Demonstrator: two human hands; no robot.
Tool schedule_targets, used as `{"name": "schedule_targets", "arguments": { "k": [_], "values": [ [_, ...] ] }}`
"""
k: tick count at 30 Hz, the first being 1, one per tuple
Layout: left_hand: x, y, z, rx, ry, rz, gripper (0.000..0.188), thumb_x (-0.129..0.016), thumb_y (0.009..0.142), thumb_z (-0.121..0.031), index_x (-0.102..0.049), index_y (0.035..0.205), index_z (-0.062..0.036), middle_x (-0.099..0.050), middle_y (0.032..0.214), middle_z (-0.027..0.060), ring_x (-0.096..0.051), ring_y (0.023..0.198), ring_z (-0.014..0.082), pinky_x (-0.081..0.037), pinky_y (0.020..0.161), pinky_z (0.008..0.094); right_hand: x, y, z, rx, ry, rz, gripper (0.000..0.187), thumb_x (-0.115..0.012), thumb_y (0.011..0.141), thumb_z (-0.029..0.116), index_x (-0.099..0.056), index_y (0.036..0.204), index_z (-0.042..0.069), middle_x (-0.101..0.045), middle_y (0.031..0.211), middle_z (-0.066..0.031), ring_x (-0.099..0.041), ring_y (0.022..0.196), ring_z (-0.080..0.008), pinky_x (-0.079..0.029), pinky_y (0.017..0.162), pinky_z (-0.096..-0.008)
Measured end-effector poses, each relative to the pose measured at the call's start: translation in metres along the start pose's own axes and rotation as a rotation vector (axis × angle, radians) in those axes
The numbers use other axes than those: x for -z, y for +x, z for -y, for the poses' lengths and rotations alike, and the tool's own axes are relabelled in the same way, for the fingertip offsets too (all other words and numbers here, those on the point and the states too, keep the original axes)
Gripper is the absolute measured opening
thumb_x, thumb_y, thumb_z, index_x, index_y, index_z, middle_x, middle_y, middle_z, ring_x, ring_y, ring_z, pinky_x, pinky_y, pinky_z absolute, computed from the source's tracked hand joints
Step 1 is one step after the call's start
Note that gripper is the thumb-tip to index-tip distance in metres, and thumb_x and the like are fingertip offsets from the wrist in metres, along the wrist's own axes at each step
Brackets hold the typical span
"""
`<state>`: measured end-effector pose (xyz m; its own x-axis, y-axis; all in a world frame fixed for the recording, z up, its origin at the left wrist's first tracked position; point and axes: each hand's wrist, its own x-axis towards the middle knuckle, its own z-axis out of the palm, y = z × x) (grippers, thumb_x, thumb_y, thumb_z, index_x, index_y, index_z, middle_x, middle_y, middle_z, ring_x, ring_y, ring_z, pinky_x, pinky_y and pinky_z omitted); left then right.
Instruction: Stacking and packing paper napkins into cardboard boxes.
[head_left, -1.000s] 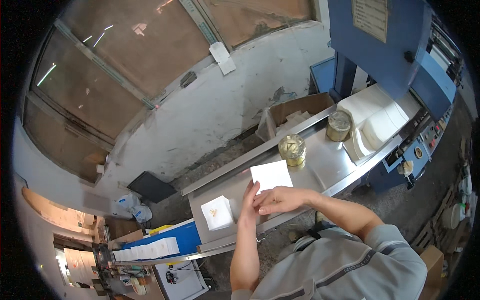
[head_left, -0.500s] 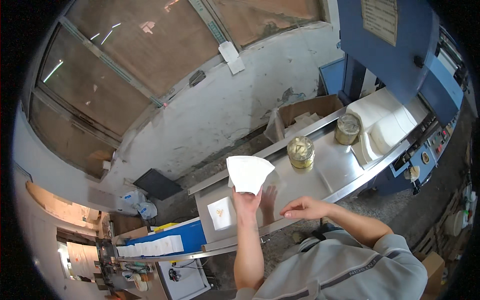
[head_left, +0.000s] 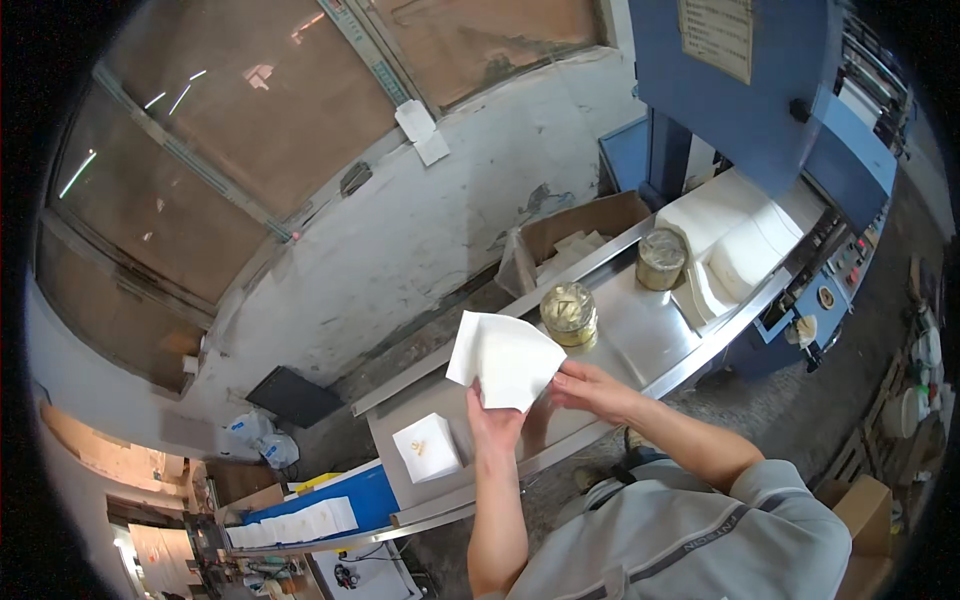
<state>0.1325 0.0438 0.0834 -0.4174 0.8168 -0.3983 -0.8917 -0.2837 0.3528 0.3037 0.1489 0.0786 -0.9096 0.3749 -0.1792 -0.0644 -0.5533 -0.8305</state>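
Observation:
A fanned stack of white paper napkins [head_left: 508,362] is held up over the steel table. My left hand [head_left: 494,418] grips its lower edge from below, closed round it. Against the right edge of the same stack, my right hand [head_left: 592,392] has its fingers and thumb closed on the paper. To the left of my left hand, a squared stack of white napkins [head_left: 427,449] with a small gold print lies on the steel table [head_left: 622,358].
Two clear jars, a nearer one [head_left: 569,315] and a farther one [head_left: 661,259], stand on the table. White material [head_left: 745,240] lies beneath a blue machine [head_left: 740,100]. A cardboard box [head_left: 585,222] sits behind. More napkins [head_left: 300,522] lie on a blue belt [head_left: 372,500].
My right hand has moved from above the table to the right edge of the stack and now holds it. The stack has turned and fanned to the right. The view has shifted.

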Motion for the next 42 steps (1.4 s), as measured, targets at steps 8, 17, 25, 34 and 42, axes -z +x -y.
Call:
{"name": "schedule_targets", "arguments": {
  "k": [8,17,25,34,42],
  "values": [
    [-0.004,-0.003,0.017,0.006,0.16,0.077,0.055,-0.048,0.094,-0.034,-0.042,0.142,-0.0082,-0.05,0.141,0.0123,-0.046,0.131,0.0331,-0.037,0.109,0.054,-0.006,-0.007,0.014,0.129,0.052,-0.046,0.063,-0.065,0.095,0.029,-0.039,0.142,-0.002,-0.053,0.136,-0.009,-0.048,0.127,-0.0167,-0.039,0.108,-0.0341],
    [0.013,0.002,0.034,0.007,0.309,0.119,0.062,-0.055,0.09,-0.032,-0.038,0.144,-0.0061,-0.047,0.142,0.014,-0.047,0.13,0.0326,-0.039,0.106,0.0548,-0.002,-0.03,0.022,0.183,0.022,-0.09,0.068,-0.067,0.094,0.025,-0.032,0.145,-0.002,-0.05,0.139,-0.0108,-0.048,0.127,-0.0183,-0.04,0.107,-0.0338],
    [0.003,-0.003,0.08,-0.085,0.558,0.224,0.06,-0.059,0.085,-0.008,-0.039,0.141,-0.003,-0.05,0.135,0.0117,-0.052,0.122,0.0265,-0.045,0.101,0.0419,0.056,-0.078,-0.015,0.141,0.102,-0.518,0.082,-0.059,0.094,0.052,-0.021,0.154,0.011,-0.045,0.141,-0.0093,-0.052,0.12,-0.0216,-0.048,0.096,-0.0407],
    [-0.002,0.027,0.125,0.205,0.759,-0.003,0.059,-0.059,0.082,-0.016,-0.041,0.137,-0.0014,-0.055,0.125,0.014,-0.056,0.115,0.0289,-0.048,0.096,0.0427,0.156,-0.13,0.042,0.221,-0.94,-0.787,0.054,-0.061,0.093,0.037,-0.053,0.129,-0.001,-0.06,0.118,-0.0191,-0.06,0.108,-0.0291,-0.048,0.094,-0.0403],
    [-0.033,0.04,0.153,0.054,0.901,-0.081,0.062,-0.06,0.082,-0.018,-0.04,0.138,-0.001,-0.054,0.127,0.0154,-0.056,0.117,0.0294,-0.047,0.098,0.0415,0.229,-0.119,0.079,0.204,-1.482,-0.558,0.073,-0.081,0.07,0.024,-0.047,0.13,0.001,-0.051,0.121,-0.0204,-0.051,0.114,-0.0397,-0.047,0.094,-0.0455]
  ]
}}
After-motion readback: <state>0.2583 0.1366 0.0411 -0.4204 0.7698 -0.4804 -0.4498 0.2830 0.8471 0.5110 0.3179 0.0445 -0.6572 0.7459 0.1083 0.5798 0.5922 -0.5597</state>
